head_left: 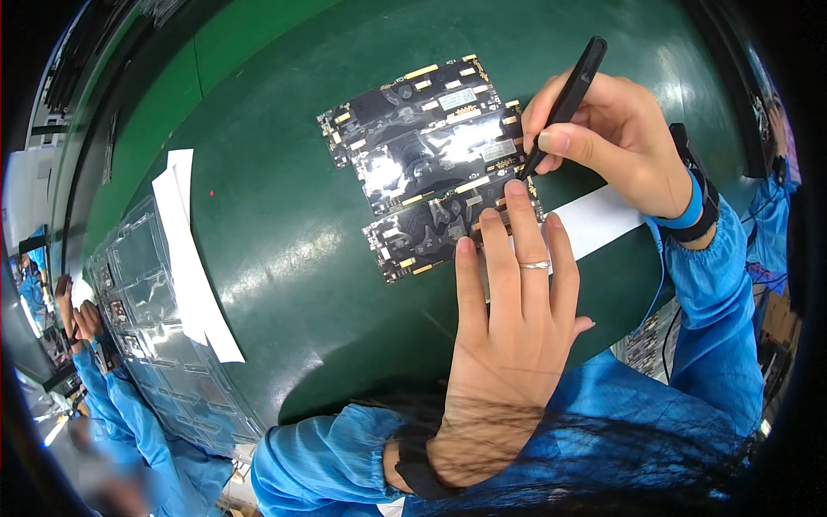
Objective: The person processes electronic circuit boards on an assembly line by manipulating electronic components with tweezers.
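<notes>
Circuit boards [415, 162] with shiny black coverings, three in a slightly staggered row, lie on the green bench [284, 198], in front of the person. The left hand [512, 336] is spread open, palm down and gripping nothing; its fingertips rest on and along the near edge of the nearest board, and a silver ring [534, 265] circles one finger. The right hand [620, 146] pinches a slim black tool [575, 95] between thumb and fingers — its tip points down at the right end of the boards, just beside a left fingertip. A blue band [692, 202] is around the right wrist. White paper [599, 226] lies to the right of the boards, partly behind the left fingers. Well apart on the left — a clear compartmented tray [142, 250], with a white strip [191, 258] lying along its edge.
</notes>
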### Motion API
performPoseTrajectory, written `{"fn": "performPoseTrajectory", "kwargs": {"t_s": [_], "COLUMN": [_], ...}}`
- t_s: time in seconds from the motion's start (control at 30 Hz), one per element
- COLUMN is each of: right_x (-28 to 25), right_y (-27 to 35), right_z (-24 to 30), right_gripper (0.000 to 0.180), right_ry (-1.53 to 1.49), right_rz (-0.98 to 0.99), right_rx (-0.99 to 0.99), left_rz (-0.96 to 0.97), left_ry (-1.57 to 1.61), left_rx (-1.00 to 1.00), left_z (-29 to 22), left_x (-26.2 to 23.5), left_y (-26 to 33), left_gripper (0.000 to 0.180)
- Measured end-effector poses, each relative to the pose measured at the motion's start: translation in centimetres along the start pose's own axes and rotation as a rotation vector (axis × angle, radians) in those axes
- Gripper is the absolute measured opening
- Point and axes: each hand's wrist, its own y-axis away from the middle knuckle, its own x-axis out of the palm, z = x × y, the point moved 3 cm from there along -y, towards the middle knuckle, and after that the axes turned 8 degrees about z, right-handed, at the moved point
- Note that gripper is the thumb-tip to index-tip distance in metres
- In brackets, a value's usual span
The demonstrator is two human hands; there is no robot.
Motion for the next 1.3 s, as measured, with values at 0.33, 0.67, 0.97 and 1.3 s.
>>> {"fn": "performPoseTrajectory", "kwargs": {"t_s": [0.33, 0.67, 0.97, 1.3], "right_x": [0.7, 3.2, 3.1, 1.0], "right_y": [0.9, 1.4, 1.5, 1.6], "right_z": [2.2, 0.7, 2.2, 0.5], "right_gripper": [0.018, 0.013, 0.012, 0.018], "right_ry": [0.168, 0.3, -0.014, -0.143], "right_rz": [0.066, 0.163, 0.097, -0.039], "right_rx": [-0.015, -0.211, 0.041, 0.113], "left_rz": [-0.061, -0.031, -0.042, -0.037], "left_ry": [0.09, -0.026, -0.021, 0.087], "left_rx": [0.08, 0.191, 0.19, 0.052], "left_z": [-2.3, -3.0, -3.0, -1.7], "left_x": [0.6, 1.9, 1.4, 0.9], "left_y": [2.7, 2.2, 2.2, 1.6], "left_gripper": [0.097, 0.078, 0.076, 0.089]}}
